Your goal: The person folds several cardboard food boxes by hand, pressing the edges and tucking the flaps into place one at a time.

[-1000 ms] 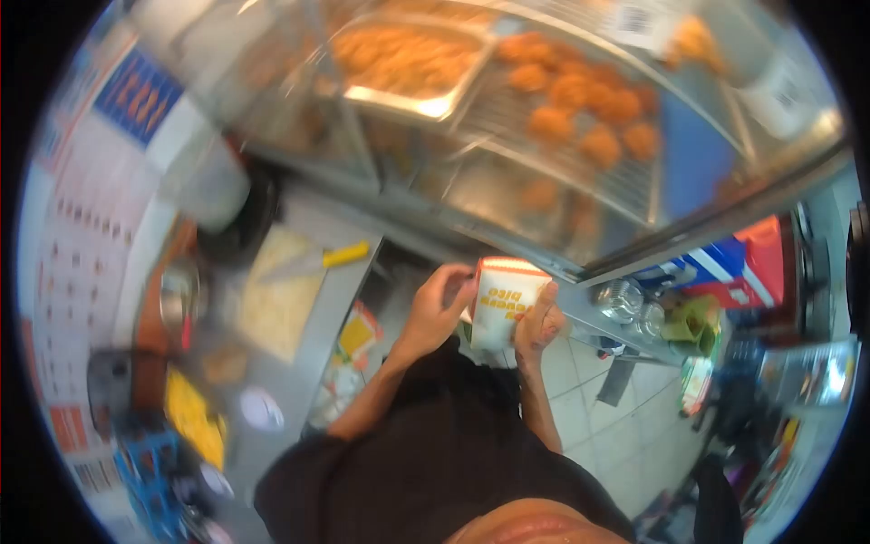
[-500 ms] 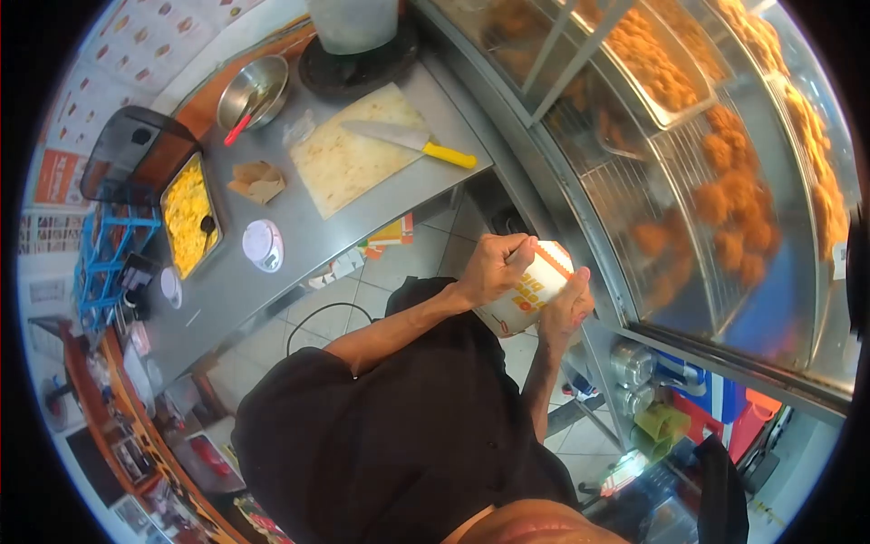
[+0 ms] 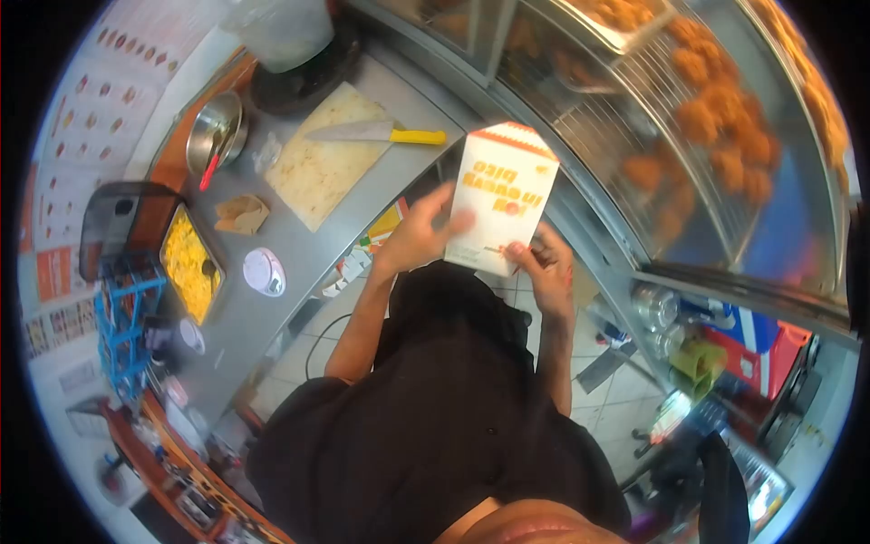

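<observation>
Between the grey metal counter (image 3: 313, 255) and glass-sided food cabinet (image 3: 743, 301), grasps a white, orange-trimmed cardboard carton (image 3: 500, 195) with left hand (image 3: 419, 234) and right hand (image 3: 549, 274), lower down its sides than half a second ago.

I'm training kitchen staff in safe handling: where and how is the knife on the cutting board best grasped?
Probably by its yellow handle, coming from the right: the knife lies on the cutting board, blade pointing left, handle reaching past the board's edge. The right hand, now holding the carton, would need freeing first.
</observation>
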`<state>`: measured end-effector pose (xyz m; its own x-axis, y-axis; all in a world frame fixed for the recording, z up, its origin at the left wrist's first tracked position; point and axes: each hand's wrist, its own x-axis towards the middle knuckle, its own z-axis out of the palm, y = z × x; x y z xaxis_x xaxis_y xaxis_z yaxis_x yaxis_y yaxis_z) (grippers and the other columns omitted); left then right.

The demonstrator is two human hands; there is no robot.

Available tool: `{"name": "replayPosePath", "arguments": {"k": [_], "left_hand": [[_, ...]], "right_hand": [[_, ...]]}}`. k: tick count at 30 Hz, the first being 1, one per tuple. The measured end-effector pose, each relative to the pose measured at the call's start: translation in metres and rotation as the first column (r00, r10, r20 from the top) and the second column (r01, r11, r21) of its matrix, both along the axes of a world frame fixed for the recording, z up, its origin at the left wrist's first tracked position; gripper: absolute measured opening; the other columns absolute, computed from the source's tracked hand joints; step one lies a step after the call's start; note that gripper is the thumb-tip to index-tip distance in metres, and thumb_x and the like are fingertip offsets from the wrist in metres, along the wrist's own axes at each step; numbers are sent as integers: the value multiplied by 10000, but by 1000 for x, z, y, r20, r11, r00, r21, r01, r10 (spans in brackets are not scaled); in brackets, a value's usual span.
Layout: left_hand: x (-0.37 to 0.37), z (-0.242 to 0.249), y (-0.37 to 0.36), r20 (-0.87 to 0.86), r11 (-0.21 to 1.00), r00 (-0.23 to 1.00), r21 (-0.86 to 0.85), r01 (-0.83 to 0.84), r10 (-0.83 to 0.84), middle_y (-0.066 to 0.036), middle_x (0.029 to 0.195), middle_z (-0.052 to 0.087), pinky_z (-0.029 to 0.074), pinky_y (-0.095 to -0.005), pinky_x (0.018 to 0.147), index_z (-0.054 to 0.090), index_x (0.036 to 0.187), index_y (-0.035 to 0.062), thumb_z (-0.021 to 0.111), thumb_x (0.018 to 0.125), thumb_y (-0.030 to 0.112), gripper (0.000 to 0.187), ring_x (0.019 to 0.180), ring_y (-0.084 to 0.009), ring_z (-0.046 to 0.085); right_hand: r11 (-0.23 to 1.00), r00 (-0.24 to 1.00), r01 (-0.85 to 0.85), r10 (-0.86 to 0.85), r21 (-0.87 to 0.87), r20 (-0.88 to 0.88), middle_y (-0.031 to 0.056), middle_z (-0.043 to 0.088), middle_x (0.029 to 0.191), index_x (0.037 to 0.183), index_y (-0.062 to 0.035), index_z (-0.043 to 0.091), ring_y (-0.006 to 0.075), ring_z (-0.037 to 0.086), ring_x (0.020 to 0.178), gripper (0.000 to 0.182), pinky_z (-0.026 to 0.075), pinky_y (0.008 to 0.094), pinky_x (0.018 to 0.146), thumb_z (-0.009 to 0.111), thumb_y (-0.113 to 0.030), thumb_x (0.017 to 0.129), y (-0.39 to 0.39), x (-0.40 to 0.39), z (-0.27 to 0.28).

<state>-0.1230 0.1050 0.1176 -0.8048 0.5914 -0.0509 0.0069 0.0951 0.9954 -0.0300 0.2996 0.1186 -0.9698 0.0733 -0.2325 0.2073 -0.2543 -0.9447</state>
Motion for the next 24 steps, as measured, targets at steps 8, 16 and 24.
{"name": "replayPosePath", "arguments": {"k": [8,16,24], "left_hand": [[19,-25,-5,78,999,996,-8,42,-41,-157,976,697,524,-316,802,687,1048,-44,721,773,111,317,874,-176,656],[-79,-80,-75,-662,802,710,-275,-529,241,-207,1092,659,491,-392,849,600,1190,-63,600,887,196,398,949,-308,641],[-151,-119,-129,-742,193,663,-667,-719,-96,-323,1101,585,477,-541,844,355,1363,-83,710,805,384,810,1002,-449,590]], "right_hand": [[997,969,-19,38,80,-245,63,654,839,928,-25,730,111,616,807,191,470,229,679,587,30,815,17,1,-34],[784,924,340,-174,519,-341,213,510,1263,1351,-65,462,369,504,1162,541,398,418,1006,623,-301,892,44,69,-80],[611,633,774,-740,167,-227,46,650,921,1001,-74,651,137,608,836,197,495,293,696,558,-237,941,196,319,-94]]}}
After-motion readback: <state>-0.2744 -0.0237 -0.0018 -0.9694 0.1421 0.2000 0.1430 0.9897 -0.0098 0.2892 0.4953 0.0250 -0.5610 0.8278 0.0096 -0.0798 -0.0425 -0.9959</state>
